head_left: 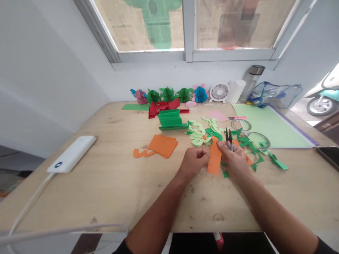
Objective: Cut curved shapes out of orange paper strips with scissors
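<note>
Between my hands is an orange paper strip (214, 160), upright above the table. My left hand (195, 160) is closed, its fingertips pinching the strip's left edge. My right hand (234, 158) pinches the strip's upper right side with the thumb and also holds small scissors (229, 139), blades pointing away from me. Green paper scraps (255, 148) lie around and beyond the right hand. Pale green curly cutouts (197, 132) are heaped just past the strip. Left of my hands lie orange paper squares (162, 145) and an orange wavy cutout (143, 153).
Folded green paper (171, 119) and red paper (164, 106) lie farther back. Honeycomb paper figures (168, 94), a small white fan (219, 92) and a bottle (253, 79) line the wall. Tape rolls (259, 141) rest on pale green sheets (288, 135). A white power strip (72, 155) sits left.
</note>
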A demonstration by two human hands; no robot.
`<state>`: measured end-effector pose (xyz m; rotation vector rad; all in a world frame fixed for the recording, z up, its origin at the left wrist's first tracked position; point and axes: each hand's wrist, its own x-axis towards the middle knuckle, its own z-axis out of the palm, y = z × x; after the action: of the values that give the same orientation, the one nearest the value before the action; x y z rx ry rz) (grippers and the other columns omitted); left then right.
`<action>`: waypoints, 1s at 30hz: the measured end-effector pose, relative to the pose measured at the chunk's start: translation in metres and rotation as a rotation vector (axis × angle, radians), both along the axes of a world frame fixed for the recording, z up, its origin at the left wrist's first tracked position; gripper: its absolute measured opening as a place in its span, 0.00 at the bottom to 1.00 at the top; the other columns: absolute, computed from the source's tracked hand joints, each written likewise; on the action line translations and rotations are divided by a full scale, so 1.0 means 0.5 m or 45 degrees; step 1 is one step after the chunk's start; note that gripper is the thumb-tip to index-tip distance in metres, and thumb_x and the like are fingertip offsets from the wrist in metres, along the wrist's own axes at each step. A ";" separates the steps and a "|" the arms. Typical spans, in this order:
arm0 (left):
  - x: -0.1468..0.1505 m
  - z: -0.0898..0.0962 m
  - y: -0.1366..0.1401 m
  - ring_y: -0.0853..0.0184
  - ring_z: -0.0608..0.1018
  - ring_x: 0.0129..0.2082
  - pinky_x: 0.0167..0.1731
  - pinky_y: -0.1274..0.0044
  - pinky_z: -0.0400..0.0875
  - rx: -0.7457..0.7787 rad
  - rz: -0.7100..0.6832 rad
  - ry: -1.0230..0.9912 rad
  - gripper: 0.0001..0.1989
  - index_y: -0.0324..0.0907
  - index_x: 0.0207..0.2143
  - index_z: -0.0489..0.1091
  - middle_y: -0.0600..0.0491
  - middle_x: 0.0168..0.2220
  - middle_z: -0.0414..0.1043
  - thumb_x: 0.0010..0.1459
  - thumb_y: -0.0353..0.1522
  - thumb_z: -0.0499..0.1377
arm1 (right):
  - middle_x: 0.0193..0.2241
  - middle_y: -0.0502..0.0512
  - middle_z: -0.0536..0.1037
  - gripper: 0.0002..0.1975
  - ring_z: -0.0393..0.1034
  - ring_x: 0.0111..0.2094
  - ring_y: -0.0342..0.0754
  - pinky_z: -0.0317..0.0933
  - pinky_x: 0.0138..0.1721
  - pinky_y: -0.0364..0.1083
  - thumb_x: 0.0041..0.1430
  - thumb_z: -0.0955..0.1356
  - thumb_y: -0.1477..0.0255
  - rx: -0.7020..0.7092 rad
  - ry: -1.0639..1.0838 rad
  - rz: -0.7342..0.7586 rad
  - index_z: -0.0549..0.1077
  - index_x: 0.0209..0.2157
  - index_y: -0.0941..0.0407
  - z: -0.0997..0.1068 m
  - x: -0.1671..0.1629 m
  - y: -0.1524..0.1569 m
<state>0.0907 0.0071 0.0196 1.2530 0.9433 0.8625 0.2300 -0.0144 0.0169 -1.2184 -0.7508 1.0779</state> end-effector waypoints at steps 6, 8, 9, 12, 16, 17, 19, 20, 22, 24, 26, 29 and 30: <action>0.001 0.002 -0.003 0.74 0.67 0.18 0.19 0.82 0.60 0.003 0.012 -0.019 0.07 0.39 0.19 0.71 0.56 0.17 0.68 0.47 0.32 0.59 | 0.12 0.39 0.52 0.24 0.41 0.15 0.36 0.37 0.15 0.41 0.42 0.76 0.59 -0.015 0.017 -0.024 0.59 0.16 0.54 -0.004 0.002 0.000; 0.003 0.003 -0.004 0.74 0.67 0.18 0.19 0.82 0.59 0.006 0.025 -0.018 0.07 0.38 0.20 0.72 0.56 0.17 0.68 0.47 0.32 0.59 | 0.12 0.39 0.52 0.24 0.41 0.15 0.36 0.37 0.15 0.41 0.43 0.76 0.59 -0.019 0.012 -0.032 0.58 0.16 0.54 -0.004 0.002 0.000; 0.003 0.003 -0.005 0.75 0.66 0.18 0.19 0.82 0.59 0.004 0.031 -0.021 0.07 0.38 0.21 0.72 0.56 0.18 0.68 0.47 0.32 0.59 | 0.12 0.39 0.52 0.24 0.41 0.15 0.36 0.37 0.15 0.41 0.43 0.76 0.60 -0.022 0.011 -0.029 0.58 0.17 0.54 -0.004 0.002 0.000; 0.005 0.002 -0.006 0.75 0.66 0.18 0.19 0.82 0.60 -0.017 0.047 -0.040 0.06 0.38 0.22 0.73 0.57 0.18 0.68 0.46 0.32 0.60 | 0.12 0.39 0.52 0.24 0.40 0.15 0.36 0.36 0.15 0.42 0.44 0.75 0.60 -0.020 0.005 -0.016 0.57 0.17 0.53 -0.005 0.004 0.000; 0.005 0.002 -0.006 0.74 0.67 0.18 0.20 0.81 0.62 -0.029 0.041 -0.068 0.06 0.38 0.22 0.73 0.56 0.18 0.68 0.46 0.32 0.60 | 0.11 0.39 0.52 0.25 0.40 0.15 0.36 0.36 0.15 0.42 0.46 0.74 0.60 -0.022 -0.035 -0.026 0.55 0.16 0.53 -0.008 0.005 0.000; 0.005 0.002 -0.006 0.74 0.68 0.19 0.20 0.81 0.62 -0.030 0.038 -0.071 0.06 0.38 0.21 0.74 0.56 0.18 0.68 0.46 0.32 0.60 | 0.12 0.39 0.52 0.24 0.41 0.15 0.36 0.37 0.15 0.42 0.47 0.74 0.60 -0.027 -0.041 -0.026 0.55 0.17 0.53 -0.009 0.006 0.000; 0.004 0.003 -0.006 0.74 0.67 0.18 0.20 0.82 0.62 -0.033 0.037 -0.069 0.06 0.39 0.21 0.74 0.56 0.17 0.68 0.45 0.31 0.60 | 0.12 0.40 0.53 0.23 0.41 0.15 0.37 0.38 0.15 0.41 0.47 0.74 0.60 -0.034 -0.046 -0.022 0.57 0.18 0.53 -0.011 0.006 0.001; 0.004 0.003 -0.006 0.74 0.68 0.18 0.20 0.82 0.62 -0.032 0.038 -0.064 0.06 0.39 0.21 0.74 0.56 0.17 0.68 0.45 0.31 0.60 | 0.12 0.40 0.53 0.23 0.41 0.15 0.37 0.39 0.15 0.41 0.47 0.74 0.60 -0.037 -0.046 -0.020 0.57 0.18 0.53 -0.011 0.006 0.000; 0.005 0.003 -0.006 0.74 0.68 0.18 0.20 0.81 0.62 -0.021 0.042 -0.054 0.05 0.39 0.20 0.74 0.56 0.17 0.68 0.45 0.31 0.60 | 0.12 0.40 0.53 0.23 0.41 0.15 0.37 0.38 0.14 0.41 0.46 0.74 0.59 -0.039 -0.054 -0.021 0.58 0.18 0.53 -0.010 0.006 0.000; 0.005 0.002 -0.005 0.74 0.68 0.19 0.20 0.81 0.62 -0.008 0.049 -0.047 0.05 0.39 0.21 0.74 0.56 0.17 0.68 0.45 0.31 0.60 | 0.11 0.39 0.52 0.24 0.41 0.14 0.36 0.37 0.14 0.41 0.46 0.74 0.59 -0.039 -0.060 -0.018 0.56 0.17 0.53 -0.007 0.005 0.000; 0.005 0.001 -0.005 0.74 0.68 0.19 0.21 0.81 0.62 0.000 0.055 -0.044 0.06 0.38 0.21 0.73 0.56 0.18 0.69 0.45 0.32 0.60 | 0.11 0.39 0.51 0.24 0.40 0.14 0.36 0.35 0.14 0.41 0.46 0.74 0.59 -0.035 -0.051 -0.004 0.56 0.17 0.52 -0.004 0.004 -0.001; 0.004 -0.001 -0.004 0.73 0.68 0.20 0.22 0.81 0.63 0.005 0.040 -0.044 0.06 0.38 0.21 0.72 0.55 0.20 0.70 0.45 0.32 0.60 | 0.11 0.39 0.50 0.24 0.39 0.15 0.36 0.34 0.15 0.41 0.46 0.74 0.59 -0.014 -0.010 0.024 0.57 0.17 0.53 0.003 0.001 -0.002; 0.004 -0.002 -0.004 0.73 0.69 0.20 0.22 0.81 0.63 0.006 0.033 -0.045 0.07 0.38 0.21 0.72 0.55 0.20 0.70 0.46 0.33 0.60 | 0.11 0.39 0.50 0.24 0.39 0.15 0.36 0.34 0.15 0.41 0.45 0.75 0.59 -0.009 0.002 0.027 0.57 0.17 0.53 0.004 0.000 -0.003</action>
<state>0.0925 0.0052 0.0184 1.2281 0.9311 0.9047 0.2302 -0.0157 0.0190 -1.2180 -0.7604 1.0995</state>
